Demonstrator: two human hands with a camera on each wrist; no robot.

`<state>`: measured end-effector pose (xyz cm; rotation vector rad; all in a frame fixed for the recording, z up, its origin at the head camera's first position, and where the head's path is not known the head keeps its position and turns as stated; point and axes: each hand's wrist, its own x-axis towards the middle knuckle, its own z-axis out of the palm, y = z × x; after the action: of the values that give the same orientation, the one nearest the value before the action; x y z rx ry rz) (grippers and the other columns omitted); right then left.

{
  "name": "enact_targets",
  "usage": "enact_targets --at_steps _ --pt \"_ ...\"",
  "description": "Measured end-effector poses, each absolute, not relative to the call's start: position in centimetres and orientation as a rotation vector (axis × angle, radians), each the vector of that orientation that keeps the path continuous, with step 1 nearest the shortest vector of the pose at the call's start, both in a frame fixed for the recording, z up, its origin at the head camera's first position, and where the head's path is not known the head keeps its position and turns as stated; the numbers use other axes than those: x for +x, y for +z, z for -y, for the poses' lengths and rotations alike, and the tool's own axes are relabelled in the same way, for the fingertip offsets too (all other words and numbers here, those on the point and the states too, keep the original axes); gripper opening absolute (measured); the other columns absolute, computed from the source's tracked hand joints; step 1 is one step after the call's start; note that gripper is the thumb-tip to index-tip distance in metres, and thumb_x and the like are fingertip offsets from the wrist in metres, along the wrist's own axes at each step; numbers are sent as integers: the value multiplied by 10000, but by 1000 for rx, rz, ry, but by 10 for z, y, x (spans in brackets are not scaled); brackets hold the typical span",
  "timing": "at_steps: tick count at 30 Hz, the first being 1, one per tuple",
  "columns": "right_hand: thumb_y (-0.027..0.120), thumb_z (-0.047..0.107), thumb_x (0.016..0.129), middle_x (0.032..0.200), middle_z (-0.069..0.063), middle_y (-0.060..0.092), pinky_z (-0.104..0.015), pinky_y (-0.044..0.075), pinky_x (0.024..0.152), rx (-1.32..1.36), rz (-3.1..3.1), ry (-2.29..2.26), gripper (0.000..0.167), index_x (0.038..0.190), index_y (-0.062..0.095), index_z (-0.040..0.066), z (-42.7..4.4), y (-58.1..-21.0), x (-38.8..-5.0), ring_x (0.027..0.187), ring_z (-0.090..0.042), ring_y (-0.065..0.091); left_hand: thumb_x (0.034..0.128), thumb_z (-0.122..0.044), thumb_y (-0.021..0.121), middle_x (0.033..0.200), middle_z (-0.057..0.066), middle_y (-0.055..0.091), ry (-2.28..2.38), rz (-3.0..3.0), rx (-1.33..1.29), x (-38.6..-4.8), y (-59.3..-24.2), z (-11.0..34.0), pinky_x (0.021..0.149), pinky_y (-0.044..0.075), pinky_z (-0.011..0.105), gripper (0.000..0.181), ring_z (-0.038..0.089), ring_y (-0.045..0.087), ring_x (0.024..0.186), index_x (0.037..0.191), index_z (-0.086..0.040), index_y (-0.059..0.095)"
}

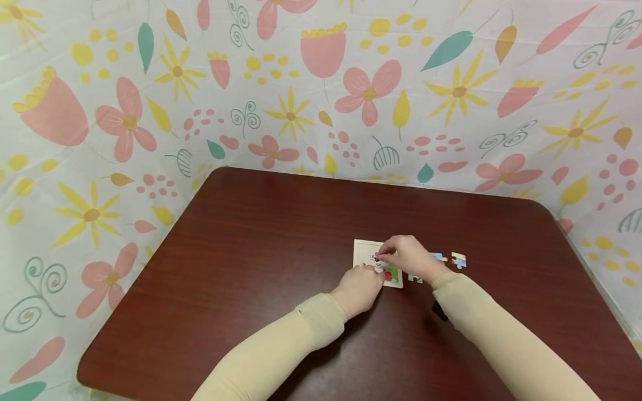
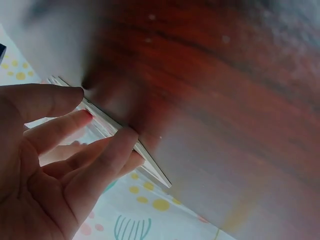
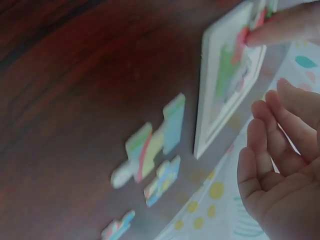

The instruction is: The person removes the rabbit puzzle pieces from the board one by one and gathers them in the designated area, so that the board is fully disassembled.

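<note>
A small jigsaw board [image 1: 362, 249] with a pale frame lies on the table, its picture partly filled in green, red and white. My left hand [image 1: 360, 287] rests at its near edge; in the left wrist view the thumb [image 2: 55, 100] and little finger touch the frame, and one straight finger [image 3: 290, 27] presses a red part of the picture in the right wrist view. Over the board, my right hand [image 1: 408, 256] brings its fingertips together close to the picture. Whether they pinch a piece is hidden. Its other fingers [image 3: 257, 135] are loosely bent.
Loose jigsaw pieces lie right of the board: one at the far right [image 1: 458, 259], one partly behind the right hand [image 1: 438, 256], and another nearer the board [image 1: 415, 278]. The dark wooden table [image 1: 271, 223] meets a flower-patterned cloth [image 1: 311, 94].
</note>
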<state>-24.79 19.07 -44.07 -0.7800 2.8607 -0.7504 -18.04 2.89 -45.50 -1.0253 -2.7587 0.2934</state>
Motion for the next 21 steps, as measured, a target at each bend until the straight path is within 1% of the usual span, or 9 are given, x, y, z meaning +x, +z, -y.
enact_targets --at_steps 2,5,8,12,17,21 --pt "711 99 833 837 -20 683 -306 509 667 -782 -2863 -716 58 875 735 67 -187 -445 -250 759 -138 611 857 -226 623 910 -27 675 293 2778 -1024 -180 -455 -30 689 510 240 159 100 627 811 1001 -201 685" --pt "719 83 820 827 -29 676 -318 511 681 -786 -2877 -657 65 878 731 57 -183 -450 -254 767 -150 605 857 -235 619 917 -26 672 299 2797 -1000 -180 -454 -31 670 513 246 171 106 627 796 1012 -207 685" --pt "734 81 805 823 -32 666 -326 499 688 -814 -2880 -611 97 896 731 47 -181 -452 -256 772 -165 586 867 -245 611 901 -32 665 315 2807 -960 -179 -453 -32 621 518 244 162 112 629 757 1007 -228 692" --pt "745 92 799 827 -36 650 -324 489 687 -855 -2871 -566 145 934 732 41 -181 -451 -258 765 -168 567 876 -248 601 859 -39 651 345 2791 -937 -180 -454 -33 567 517 240 140 103 626 712 971 -248 703" --pt "748 116 802 839 -32 641 -303 479 670 -838 -2850 -559 167 954 732 49 -181 -451 -260 758 -153 552 885 -235 590 842 -44 643 377 2775 -941 -181 -455 -34 555 516 238 137 91 615 700 927 -264 717" --pt "746 118 804 841 -27 636 -305 482 672 -812 -2850 -581 144 934 733 57 -181 -452 -259 760 -151 556 909 -225 571 880 -57 649 369 2761 -933 -180 -456 -36 569 515 222 165 85 592 743 894 -271 728"
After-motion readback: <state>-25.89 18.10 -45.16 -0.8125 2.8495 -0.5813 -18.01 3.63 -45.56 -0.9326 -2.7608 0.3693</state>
